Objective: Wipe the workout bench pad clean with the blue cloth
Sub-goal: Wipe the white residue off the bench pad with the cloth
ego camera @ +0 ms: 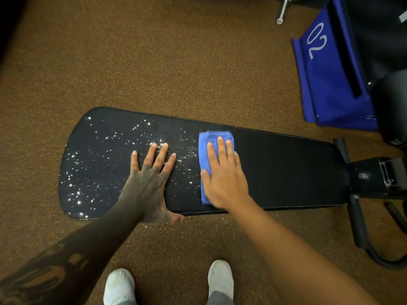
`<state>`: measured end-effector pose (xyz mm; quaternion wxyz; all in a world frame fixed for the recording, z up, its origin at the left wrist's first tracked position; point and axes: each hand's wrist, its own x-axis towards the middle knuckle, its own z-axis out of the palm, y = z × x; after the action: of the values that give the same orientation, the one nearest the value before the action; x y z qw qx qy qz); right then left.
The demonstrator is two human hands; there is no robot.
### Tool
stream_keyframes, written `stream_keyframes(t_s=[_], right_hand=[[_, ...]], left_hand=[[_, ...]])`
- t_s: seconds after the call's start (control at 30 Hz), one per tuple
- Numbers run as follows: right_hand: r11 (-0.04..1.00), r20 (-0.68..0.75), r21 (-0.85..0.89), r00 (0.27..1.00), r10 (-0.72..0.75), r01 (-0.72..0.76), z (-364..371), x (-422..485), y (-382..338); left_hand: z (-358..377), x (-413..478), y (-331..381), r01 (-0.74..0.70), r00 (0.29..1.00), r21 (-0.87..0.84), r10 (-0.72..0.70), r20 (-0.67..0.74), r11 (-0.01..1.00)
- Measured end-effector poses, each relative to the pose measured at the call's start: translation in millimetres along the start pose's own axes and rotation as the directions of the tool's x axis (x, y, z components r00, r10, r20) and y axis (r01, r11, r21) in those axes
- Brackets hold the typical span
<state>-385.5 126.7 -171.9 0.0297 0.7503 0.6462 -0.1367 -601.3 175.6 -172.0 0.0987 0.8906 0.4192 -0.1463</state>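
Right hand flat, fingers extended on blue cloth; left hand splayed on bench pad

Right hand flat on the blue cloth mid-pad — left hand spread on the speckled bench pad.

Bench pad: black, smooth vinyl-like cover, faint sheen, white specks on left part. Blue cloth: soft, folded, matt fabric. Floor: rough brown speckled surface. Frame: black metal.
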Motion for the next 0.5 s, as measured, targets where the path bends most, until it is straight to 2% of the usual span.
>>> stream_keyframes(t_s=[0.17, 0.3, 0.37, 0.5], right_hand=[[0.977, -0.034, 0.058, 0.977, 0.208, -0.206, -14.5, 56.1, -14.2], [0.99, -0.064, 0.058, 0.989, 0.134, -0.13, -1.6, 10.3, -24.3], [0.995, -0.029, 0.054, 0.996, 0.084, -0.082, 6.3, -15.8, -25.6], [0.99, -0.042, 0.055, 0.991, 0.129, -0.126, -0.3, 15.7, -19.2]], left_hand=[[0.1, -3.0, -3.9, 0.001, 1.0, 0.011, -0.001, 0.005, 1.0], [1.7, -3.2, -5.5, 0.004, 1.0, 0.012, -0.004, 0.015, 1.0], [2.4, -2.3, -5.7, 0.007, 1.0, 0.01, -0.007, 0.017, 1.0], [0.9, -3.0, -5.2, 0.002, 1.0, 0.005, -0.003, 0.016, 1.0]])
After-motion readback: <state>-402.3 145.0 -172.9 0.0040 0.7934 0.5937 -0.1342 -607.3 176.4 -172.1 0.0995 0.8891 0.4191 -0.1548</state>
